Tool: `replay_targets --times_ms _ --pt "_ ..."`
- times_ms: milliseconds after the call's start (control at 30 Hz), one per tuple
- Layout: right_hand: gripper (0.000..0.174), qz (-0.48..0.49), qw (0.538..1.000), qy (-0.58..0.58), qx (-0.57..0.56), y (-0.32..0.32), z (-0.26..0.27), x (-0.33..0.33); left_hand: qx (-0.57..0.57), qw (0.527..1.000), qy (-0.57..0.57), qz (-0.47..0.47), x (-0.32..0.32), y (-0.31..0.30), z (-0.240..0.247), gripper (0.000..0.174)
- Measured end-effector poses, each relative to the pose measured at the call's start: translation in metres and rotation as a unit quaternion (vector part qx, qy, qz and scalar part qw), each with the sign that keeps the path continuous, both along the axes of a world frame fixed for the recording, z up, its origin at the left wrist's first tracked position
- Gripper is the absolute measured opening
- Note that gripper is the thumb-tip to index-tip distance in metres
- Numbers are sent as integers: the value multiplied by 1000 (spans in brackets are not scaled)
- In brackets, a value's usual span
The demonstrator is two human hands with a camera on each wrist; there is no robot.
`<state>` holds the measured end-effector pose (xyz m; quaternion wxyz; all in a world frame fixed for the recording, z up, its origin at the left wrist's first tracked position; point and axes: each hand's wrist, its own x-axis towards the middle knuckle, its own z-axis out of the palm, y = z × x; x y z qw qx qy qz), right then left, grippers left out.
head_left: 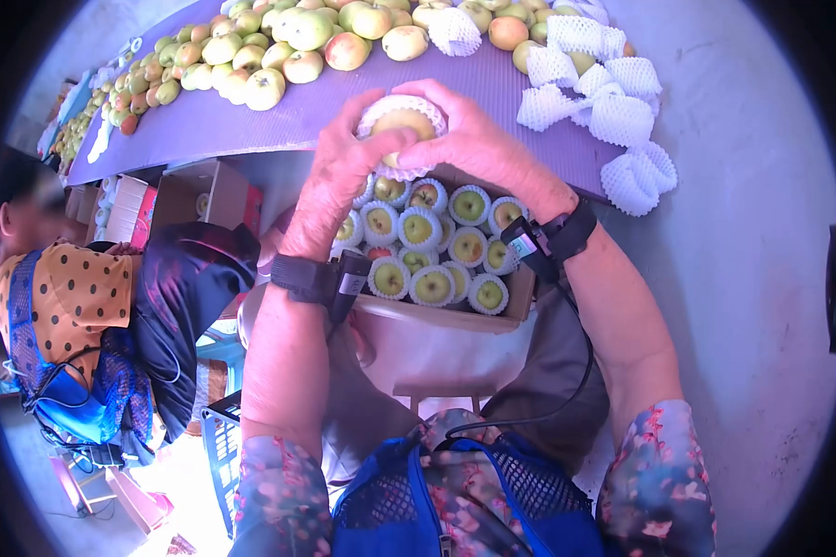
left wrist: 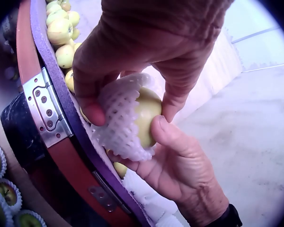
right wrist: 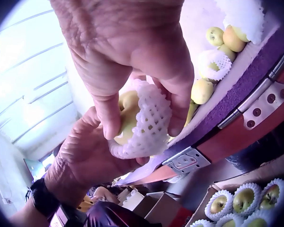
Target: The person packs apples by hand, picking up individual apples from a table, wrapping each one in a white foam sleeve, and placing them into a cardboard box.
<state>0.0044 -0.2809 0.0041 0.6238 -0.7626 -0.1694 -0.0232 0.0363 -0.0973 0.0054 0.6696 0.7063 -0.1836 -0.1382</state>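
Both hands hold one yellow-green apple (head_left: 401, 123) partly covered by a white foam net (left wrist: 120, 118), above the near edge of the purple table. The left hand (head_left: 342, 153) curls its fingers and thumb round it from the left; in the left wrist view this hand (left wrist: 146, 52) comes from the top. From the right, the right hand (head_left: 474, 139) grips the same apple, its thumb on the bare skin in the left wrist view. The right wrist view shows the net (right wrist: 149, 125) round one side of the apple (right wrist: 128, 113), the other side bare.
Loose apples (head_left: 306, 30) are heaped along the purple table (head_left: 204, 125), with empty foam nets (head_left: 622, 116) at its right. Below the hands stands a cardboard box (head_left: 492, 320) of netted apples (head_left: 420, 228). Another person (head_left: 74, 306) sits at the left, near more boxes (head_left: 195, 190).
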Motion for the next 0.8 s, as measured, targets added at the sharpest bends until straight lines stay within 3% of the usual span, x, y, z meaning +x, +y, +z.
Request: replay_targets --times_ms 400,467,600,700,800 --pt "67 1 983 154 100 -8 7 -8 -14 999 5 -31 2 0 0 67" --pt "57 25 979 179 91 -12 5 -8 10 999 7 -30 1 -1 1 65" --pt "59 22 981 172 88 -13 7 -14 -10 999 9 -43 -2 -1 1 63" --pt "63 -18 994 107 -11 -12 10 -16 4 999 2 -44 -2 -1 2 62" --pt "72 -22 998 56 -35 -14 4 -13 -1 998 5 -57 -4 -1 0 64"
